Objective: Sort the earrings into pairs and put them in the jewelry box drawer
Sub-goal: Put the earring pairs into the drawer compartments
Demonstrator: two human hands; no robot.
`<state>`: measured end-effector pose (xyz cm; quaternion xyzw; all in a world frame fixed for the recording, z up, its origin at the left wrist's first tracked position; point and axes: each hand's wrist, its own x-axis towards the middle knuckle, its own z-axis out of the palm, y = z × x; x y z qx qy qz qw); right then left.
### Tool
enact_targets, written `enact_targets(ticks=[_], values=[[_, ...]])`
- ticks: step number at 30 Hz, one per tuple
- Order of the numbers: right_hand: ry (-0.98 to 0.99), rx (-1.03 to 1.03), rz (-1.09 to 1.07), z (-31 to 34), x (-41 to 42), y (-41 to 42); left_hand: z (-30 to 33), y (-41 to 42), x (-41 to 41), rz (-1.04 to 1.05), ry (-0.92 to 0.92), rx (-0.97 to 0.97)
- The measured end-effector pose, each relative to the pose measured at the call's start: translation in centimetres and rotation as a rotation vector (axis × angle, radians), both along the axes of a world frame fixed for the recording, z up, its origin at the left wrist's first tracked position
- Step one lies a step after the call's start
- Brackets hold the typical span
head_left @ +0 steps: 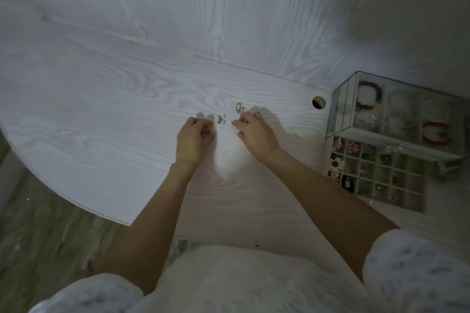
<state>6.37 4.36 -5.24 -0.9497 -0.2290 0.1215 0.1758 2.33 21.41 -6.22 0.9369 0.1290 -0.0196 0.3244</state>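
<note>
The white wood-grain table serves as sorting ground. At its right the clear glass jewelry box is set, its gridded drawer pulled out for filling. Curled fingers of left hand and right hand hide any hold; it cannot be told. Small silvery earrings and gold hoop earrings lie grouped between and just beyond the hands, likely already paired.

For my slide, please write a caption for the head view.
Two hands sort small earrings on a white table beside the jewelry box.
</note>
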Motion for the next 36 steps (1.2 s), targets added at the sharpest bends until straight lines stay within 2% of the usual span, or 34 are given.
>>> enact_targets(ticks=[5, 12, 17, 22, 26, 31, 36], values=[[-0.031, 0.103, -0.013, -1.0, -1.6, -1.0, 0.1, 0.0, -0.5, -0.088, -0.01, -0.024], [0.016, 0.178, -0.143, -0.8, -4.7, -3.0, 0.5, -2.5, -2.6, -0.242, 0.007, 0.019], [-0.026, 0.205, -0.193, -0.9, -6.9, -5.1, 0.8, -4.4, -3.4, -0.289, 0.001, 0.023], [-0.047, 0.18, -0.189, -0.7, -8.2, -6.5, 1.0, -5.4, -4.2, -0.271, -0.014, 0.044], [0.003, 0.17, -0.175, -0.3, -8.1, -7.3, 0.7, -5.6, -4.7, -0.231, -0.012, -0.015], [0.101, 0.238, -0.327, -0.2, -8.0, -6.9, 0.7, -5.6, -4.7, -0.2, -0.007, -0.05], [0.177, 0.2, -0.377, 0.1, -7.7, -6.5, 1.0, -5.3, -4.7, -0.251, -0.012, -0.026]])
